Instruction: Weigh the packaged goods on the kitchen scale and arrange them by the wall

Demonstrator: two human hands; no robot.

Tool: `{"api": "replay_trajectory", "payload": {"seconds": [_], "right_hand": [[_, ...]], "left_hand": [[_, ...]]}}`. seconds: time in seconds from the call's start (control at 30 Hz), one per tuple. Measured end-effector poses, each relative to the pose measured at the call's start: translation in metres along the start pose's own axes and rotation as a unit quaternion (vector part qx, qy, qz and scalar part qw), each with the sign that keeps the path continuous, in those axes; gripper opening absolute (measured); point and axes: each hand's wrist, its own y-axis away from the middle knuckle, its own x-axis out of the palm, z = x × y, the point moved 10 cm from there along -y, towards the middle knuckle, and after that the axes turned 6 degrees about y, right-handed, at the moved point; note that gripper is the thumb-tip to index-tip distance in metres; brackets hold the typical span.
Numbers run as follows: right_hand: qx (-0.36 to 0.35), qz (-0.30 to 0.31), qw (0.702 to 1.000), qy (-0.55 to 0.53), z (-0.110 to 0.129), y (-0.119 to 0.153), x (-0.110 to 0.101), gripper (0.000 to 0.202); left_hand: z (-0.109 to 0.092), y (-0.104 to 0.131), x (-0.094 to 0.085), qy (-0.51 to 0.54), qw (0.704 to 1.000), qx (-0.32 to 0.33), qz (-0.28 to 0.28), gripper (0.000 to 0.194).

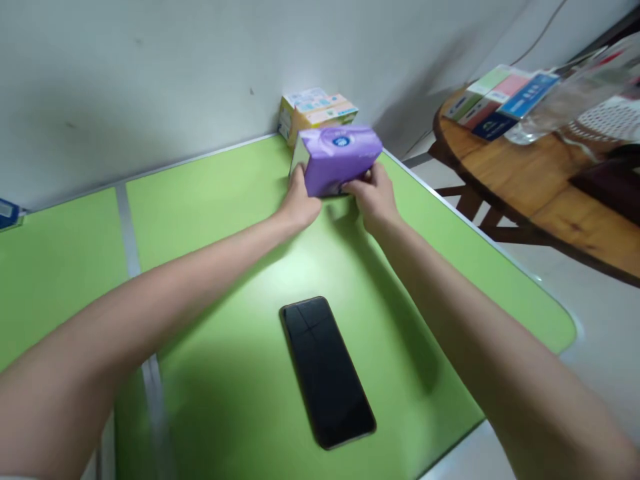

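Observation:
A purple tissue pack (335, 163) with a round blue mark is held between both hands, near the far corner of the green table (225, 200). My left hand (299, 202) grips its left end, with the thumb showing against the near side. On its lower right, my right hand (374, 195) is closed, the fingers partly under the pack. Behind it, two yellowish boxes or packs (320, 110) stand against the wall, partly covered by the purple pack. A black smartphone (327, 370) lies screen up on the table, between my forearms.
To the right is a round wooden table (550, 193) bearing coloured boxes (500, 100) and a clear plastic bottle (565, 100). A grey seam (129, 230) crosses the green table. A blue item (9, 213) sits at the far left edge, by the wall (175, 73).

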Motion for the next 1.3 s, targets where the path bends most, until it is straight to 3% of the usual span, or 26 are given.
{"api": "replay_trajectory", "payload": {"seconds": [0.13,0.3,0.37,0.47,0.53,0.6,0.83,0.9,1.07,1.17,1.3], "right_hand": [[0.004,0.108,0.994,-0.024,0.044,0.079,0.021,0.035],[-0.086,0.241,0.966,-0.036,0.127,0.197,0.058,0.048],[-0.115,0.306,0.944,-0.044,0.156,0.248,0.079,0.056],[-0.133,0.391,0.909,-0.053,0.185,0.319,0.111,0.065],[-0.142,0.428,0.891,-0.058,0.197,0.356,0.129,0.069],[-0.147,0.455,0.877,-0.049,0.202,0.385,0.143,0.073],[-0.123,0.536,0.835,-0.005,0.186,0.438,0.165,0.067],[-0.103,0.537,0.837,0.011,0.173,0.437,0.165,0.066],[-0.013,0.469,0.883,0.003,0.134,0.408,0.158,0.056],[0.013,0.471,0.882,-0.005,0.119,0.406,0.161,0.058],[0.036,0.486,0.872,-0.037,0.111,0.423,0.171,0.062]], "left_hand": [[-0.004,0.076,-0.041,-0.033,0.999,-0.010,-0.001,0.092],[-0.025,0.213,-0.128,-0.098,0.995,0.031,-0.002,0.088],[-0.029,0.275,-0.168,-0.128,0.991,0.016,-0.041,0.081],[-0.020,0.359,-0.221,-0.139,0.981,-0.045,-0.127,0.073],[-0.009,0.402,-0.242,-0.124,0.975,-0.071,-0.169,0.072],[0.003,0.430,-0.251,-0.102,0.974,-0.081,-0.187,0.073],[0.044,0.465,-0.260,-0.024,0.973,-0.091,-0.210,0.072],[0.057,0.472,-0.262,-0.018,0.969,-0.095,-0.225,0.076],[0.078,0.481,-0.267,0.001,0.965,-0.070,-0.251,0.083],[0.086,0.478,-0.268,0.037,0.965,-0.063,-0.250,0.083],[0.086,0.467,-0.260,0.144,0.958,-0.063,-0.241,0.084]]}}
